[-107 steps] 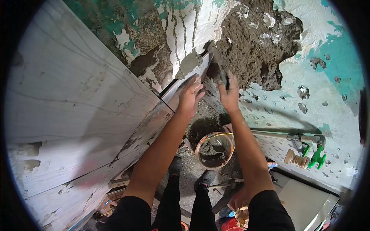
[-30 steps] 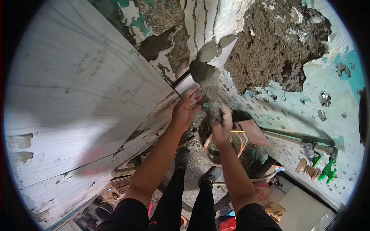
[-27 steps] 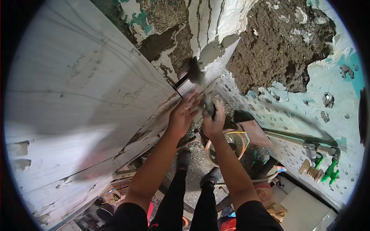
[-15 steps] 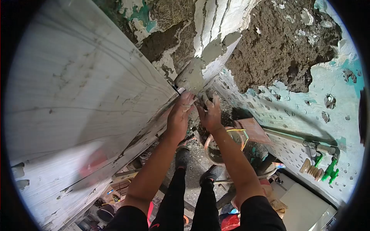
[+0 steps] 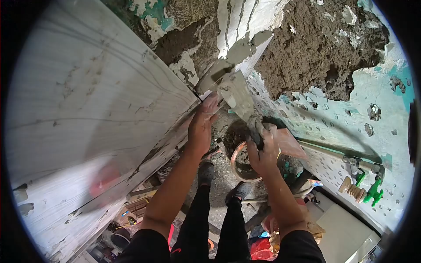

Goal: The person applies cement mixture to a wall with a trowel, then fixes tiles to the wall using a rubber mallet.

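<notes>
Grey trowel (image 5: 237,94) in right hand (image 5: 264,151), left hand (image 5: 203,125) near mortar (image 5: 212,78), contact unclear

LOGO: red swoosh (image 5: 176,250) | ON: black trousers (image 5: 193,230) | TEXT: none legible

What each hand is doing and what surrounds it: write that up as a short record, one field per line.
Left hand: raised beside the white panel, fingers extended; contact unclear
Right hand: gripping the trowel by its handle
Trowel blade: smeared gray, angled up and leftward in view
Gray mortar: spread on the ledge, just beyond the left fingertips
Bucket: on the floor, gray mix inside, partly hidden by the right hand
Right wall: rough brown patch, pitted paler surface below
Valve: green, on the pipe at right
</notes>
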The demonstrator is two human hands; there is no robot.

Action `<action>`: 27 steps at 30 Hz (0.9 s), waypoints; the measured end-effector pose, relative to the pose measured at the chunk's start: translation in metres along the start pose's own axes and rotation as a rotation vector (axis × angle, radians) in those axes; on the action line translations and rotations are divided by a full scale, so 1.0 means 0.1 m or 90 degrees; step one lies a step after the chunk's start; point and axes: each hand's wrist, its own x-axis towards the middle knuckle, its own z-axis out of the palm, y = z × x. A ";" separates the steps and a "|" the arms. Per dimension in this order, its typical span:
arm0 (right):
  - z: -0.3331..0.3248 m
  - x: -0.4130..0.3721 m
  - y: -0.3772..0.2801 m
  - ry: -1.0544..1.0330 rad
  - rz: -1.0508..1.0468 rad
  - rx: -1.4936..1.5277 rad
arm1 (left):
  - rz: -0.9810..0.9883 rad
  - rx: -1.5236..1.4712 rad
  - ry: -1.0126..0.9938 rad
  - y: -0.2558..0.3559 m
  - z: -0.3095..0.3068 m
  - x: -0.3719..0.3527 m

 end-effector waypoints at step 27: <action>-0.54 0.22 -0.12 0.026 0.284 0.263 | 0.001 0.081 0.011 -0.03 -0.05 -0.08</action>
